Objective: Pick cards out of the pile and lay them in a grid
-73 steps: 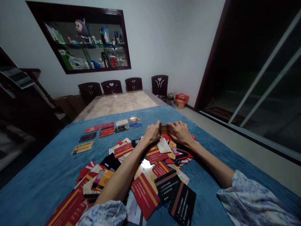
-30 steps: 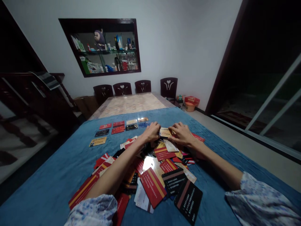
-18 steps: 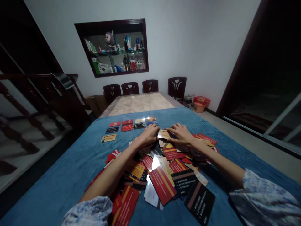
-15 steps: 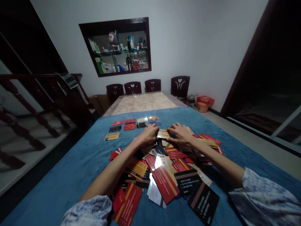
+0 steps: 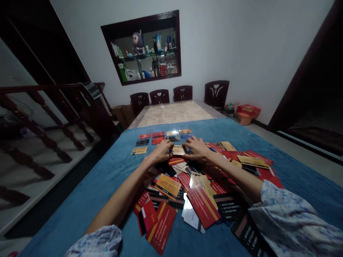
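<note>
A gold card is held level between my two hands, just above the far side of a loose pile of cards. My left hand pinches its left end, fingers curled. At its right end my right hand grips with thumb and fingertips. Beneath my forearms spreads the pile, with a red striped card, an orange card and a black card among several others. Beyond my hands, cards lie in neat rows, including a red card and a yellow card at the left.
A blue cloth covers the near part of the table; its far marble-like top is bare. Dark chairs stand along the far end. A wooden railing is on the left, an orange bucket on the floor at right.
Both hands have moved slightly left with the gold card, toward the laid-out rows, uncovering more of the pile on the right. The camera view has turned a little left.
</note>
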A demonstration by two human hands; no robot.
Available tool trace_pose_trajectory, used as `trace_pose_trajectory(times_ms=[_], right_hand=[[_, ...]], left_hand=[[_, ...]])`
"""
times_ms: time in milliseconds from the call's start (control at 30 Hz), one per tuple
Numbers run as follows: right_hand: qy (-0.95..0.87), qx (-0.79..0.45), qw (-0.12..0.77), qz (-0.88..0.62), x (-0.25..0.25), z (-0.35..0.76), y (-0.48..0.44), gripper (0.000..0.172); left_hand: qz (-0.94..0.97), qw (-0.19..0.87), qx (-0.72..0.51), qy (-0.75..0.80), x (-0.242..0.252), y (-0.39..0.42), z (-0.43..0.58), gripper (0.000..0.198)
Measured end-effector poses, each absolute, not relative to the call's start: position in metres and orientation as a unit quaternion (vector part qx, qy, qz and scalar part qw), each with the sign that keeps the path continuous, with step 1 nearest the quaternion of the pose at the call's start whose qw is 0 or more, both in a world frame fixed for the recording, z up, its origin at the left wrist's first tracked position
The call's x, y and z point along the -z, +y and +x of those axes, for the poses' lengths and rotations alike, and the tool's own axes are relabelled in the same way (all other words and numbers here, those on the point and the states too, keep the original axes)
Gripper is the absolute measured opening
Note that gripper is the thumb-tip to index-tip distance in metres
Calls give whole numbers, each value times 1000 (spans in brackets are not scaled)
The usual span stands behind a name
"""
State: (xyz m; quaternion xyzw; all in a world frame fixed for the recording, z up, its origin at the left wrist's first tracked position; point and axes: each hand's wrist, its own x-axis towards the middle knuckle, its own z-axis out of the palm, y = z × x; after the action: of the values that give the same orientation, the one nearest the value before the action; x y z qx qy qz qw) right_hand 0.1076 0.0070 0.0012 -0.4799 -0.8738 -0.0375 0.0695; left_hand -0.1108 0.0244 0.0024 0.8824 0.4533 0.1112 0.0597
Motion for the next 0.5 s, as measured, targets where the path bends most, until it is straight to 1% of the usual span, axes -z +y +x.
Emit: trace_pose_trajectory(times_ms=[133, 500], right_hand=[[-882, 36, 71, -465, -5, 86, 12, 33], [-904, 18, 76, -419, -8, 28, 32, 36]], left_hand=[[872, 55, -110, 474, -4, 25, -133, 30], [853, 37, -101, 511, -8, 26, -195, 37]])
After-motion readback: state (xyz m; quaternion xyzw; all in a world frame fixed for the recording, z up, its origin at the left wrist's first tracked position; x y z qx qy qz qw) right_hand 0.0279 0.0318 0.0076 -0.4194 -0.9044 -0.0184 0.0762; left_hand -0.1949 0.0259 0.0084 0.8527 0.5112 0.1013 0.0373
